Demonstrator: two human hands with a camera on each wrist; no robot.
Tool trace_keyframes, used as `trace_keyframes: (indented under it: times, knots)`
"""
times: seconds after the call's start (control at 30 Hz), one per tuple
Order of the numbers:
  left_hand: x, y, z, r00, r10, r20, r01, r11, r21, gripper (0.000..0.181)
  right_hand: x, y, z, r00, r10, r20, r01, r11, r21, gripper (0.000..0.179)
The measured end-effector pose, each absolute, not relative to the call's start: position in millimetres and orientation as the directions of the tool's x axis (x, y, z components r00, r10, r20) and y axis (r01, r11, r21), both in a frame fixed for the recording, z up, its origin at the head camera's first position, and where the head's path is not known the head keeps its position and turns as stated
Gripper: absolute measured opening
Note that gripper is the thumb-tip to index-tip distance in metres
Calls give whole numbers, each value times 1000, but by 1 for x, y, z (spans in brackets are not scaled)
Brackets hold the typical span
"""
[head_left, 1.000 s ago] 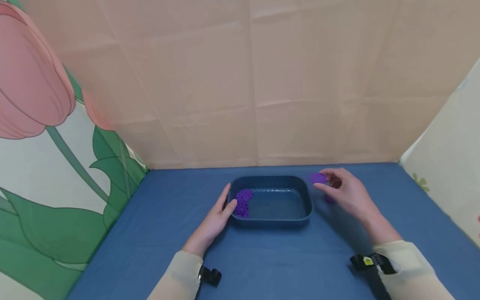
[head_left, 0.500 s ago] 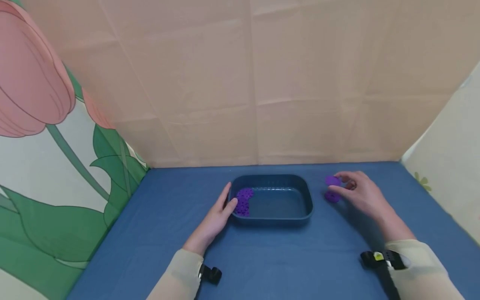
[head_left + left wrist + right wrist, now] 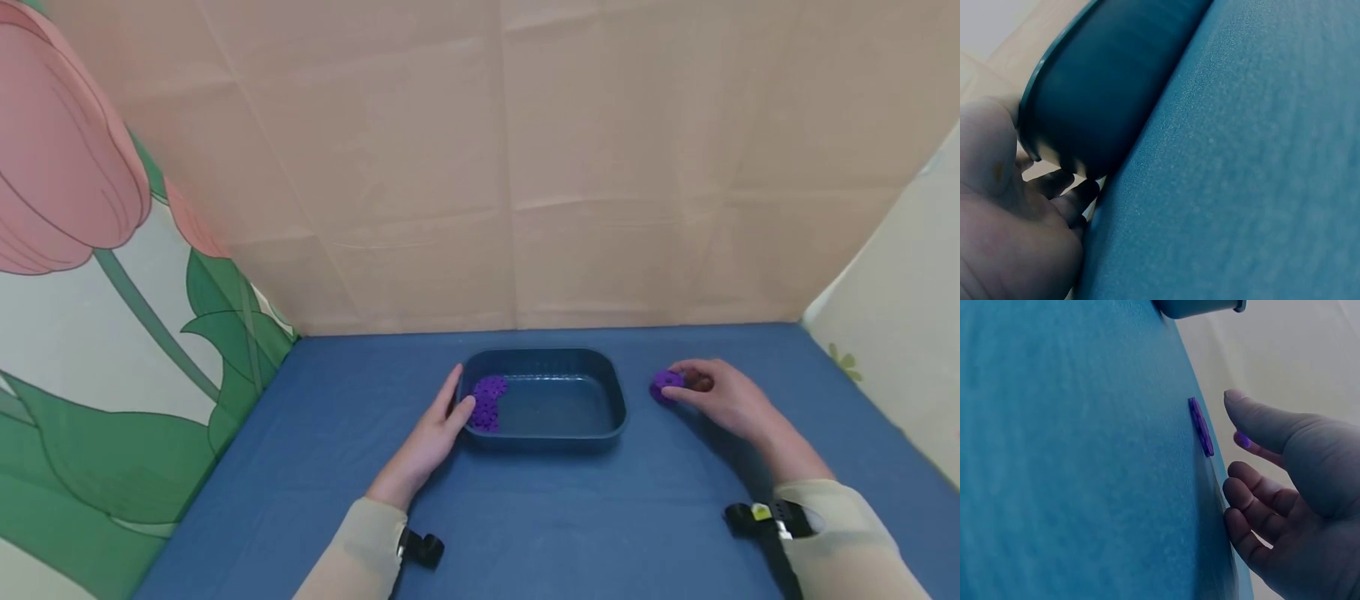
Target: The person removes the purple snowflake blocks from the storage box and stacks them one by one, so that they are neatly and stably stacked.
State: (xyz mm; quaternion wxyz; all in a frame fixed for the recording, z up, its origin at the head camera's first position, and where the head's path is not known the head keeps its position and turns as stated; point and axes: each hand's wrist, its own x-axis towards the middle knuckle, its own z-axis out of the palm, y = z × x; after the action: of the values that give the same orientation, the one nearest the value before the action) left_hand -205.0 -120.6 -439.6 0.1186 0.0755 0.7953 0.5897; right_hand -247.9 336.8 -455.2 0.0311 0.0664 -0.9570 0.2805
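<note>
A dark blue-green tray (image 3: 558, 442) stands on the blue cloth. Several purple notched discs (image 3: 487, 408) lie bunched at its left end. My left hand (image 3: 427, 437) grips that end, thumb over the rim and fingers against the outer wall; the left wrist view shows those fingers (image 3: 1079, 197) by the wall. Right of the tray, my right hand (image 3: 723, 400) pinches a purple disc (image 3: 670, 379) just above another one on the cloth. In the right wrist view, that lower disc (image 3: 1201, 427) lies flat, and only a purple sliver shows behind the thumb.
The blue cloth (image 3: 540, 525) covers the table and runs back to a beige sheet (image 3: 510, 167). A wall with painted tulips (image 3: 67, 150) is on the left, a pale wall (image 3: 907, 317) on the right. Each wrist wears a black camera.
My right hand has moved right, away from the tray, then down with its purple disc to the disc on the cloth. My left hand and the tray have stayed put.
</note>
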Motion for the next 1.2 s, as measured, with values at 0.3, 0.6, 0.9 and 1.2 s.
trace_keyframes:
  times: [0.3, 0.6, 0.9, 1.2]
  knots:
    - [-205, -121, -439, -959, 264, -100, -18, 296, 955, 67, -247, 338, -459, -987, -143, 80, -163, 829, -536, 53]
    - [-206, -121, -440, -960, 262, -98, -17, 294, 956, 68, -248, 336, -465, -984, -156, 84, -177, 832, -526, 53]
    - [-206, -122, -442, -960, 265, -93, -10, 296, 955, 70, -248, 337, -468, -988, -139, 64, -151, 833, -532, 56]
    - [-207, -122, -444, -959, 266, -92, -9, 298, 955, 69, -247, 335, -469, -992, -120, 36, -121, 834, -538, 61]
